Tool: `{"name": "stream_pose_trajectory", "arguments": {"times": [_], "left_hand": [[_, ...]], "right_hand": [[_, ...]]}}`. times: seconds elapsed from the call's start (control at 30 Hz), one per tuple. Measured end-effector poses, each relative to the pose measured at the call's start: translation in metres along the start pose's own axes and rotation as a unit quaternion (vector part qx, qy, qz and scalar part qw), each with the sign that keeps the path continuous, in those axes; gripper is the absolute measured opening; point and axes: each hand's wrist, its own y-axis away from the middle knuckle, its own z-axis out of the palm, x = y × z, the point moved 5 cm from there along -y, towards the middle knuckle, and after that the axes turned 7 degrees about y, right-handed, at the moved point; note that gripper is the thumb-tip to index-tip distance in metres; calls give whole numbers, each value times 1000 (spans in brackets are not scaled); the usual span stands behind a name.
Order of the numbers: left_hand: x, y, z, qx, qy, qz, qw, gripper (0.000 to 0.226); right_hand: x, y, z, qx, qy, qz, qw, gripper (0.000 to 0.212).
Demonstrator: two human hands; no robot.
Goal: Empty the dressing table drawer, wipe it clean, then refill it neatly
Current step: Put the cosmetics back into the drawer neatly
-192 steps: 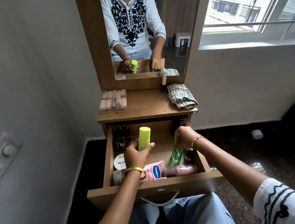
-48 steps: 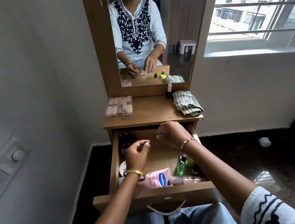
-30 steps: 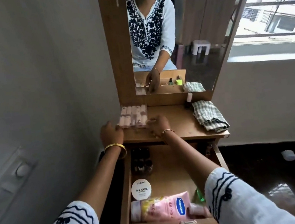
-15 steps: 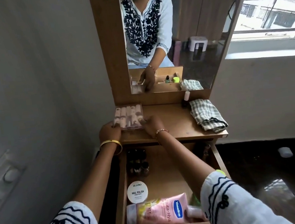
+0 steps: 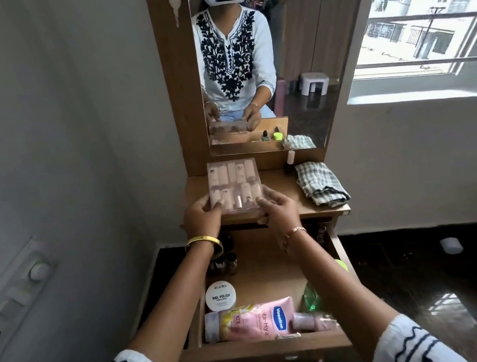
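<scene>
Refilling under way: both hands lift the clear case of pink bottles off the table top

The left hand (image 5: pixel 203 219) and right hand (image 5: pixel 278 212) each pinch a near corner of the clear case of pink bottles (image 5: pixel 234 186), tilted above the table (image 5: pixel 286 187). The drawer (image 5: pixel 270 353) already holds a Vaseline tube (image 5: pixel 249 319), nail polish remover tub (image 5: pixel 220 296) and dark bottles (image 5: pixel 226 262); I judge refilling mostly done. The checked cloth (image 5: pixel 320 184) lies aside. Forearms hide the drawer's right side.
</scene>
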Motion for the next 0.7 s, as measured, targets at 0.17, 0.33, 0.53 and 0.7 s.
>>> {"name": "stream_pose_trajectory", "arguments": {"times": [0.17, 0.33, 0.53, 0.7], "left_hand": [[-11, 43, 27, -76, 101, -67, 990, 23], [-37, 78, 44, -121, 114, -142, 976, 25], [-53, 92, 38, -124, 98, -171, 973, 28], [-52, 100, 32, -133, 96, -167, 972, 20]], "right_hand": [[-6, 31, -51, 46, 61, -17, 997, 38], [9, 58, -82, 68, 159, 19, 985, 40], [18, 65, -88, 21, 302, 66, 951, 39], [8, 67, -91, -28, 311, 74, 947, 26]]}}
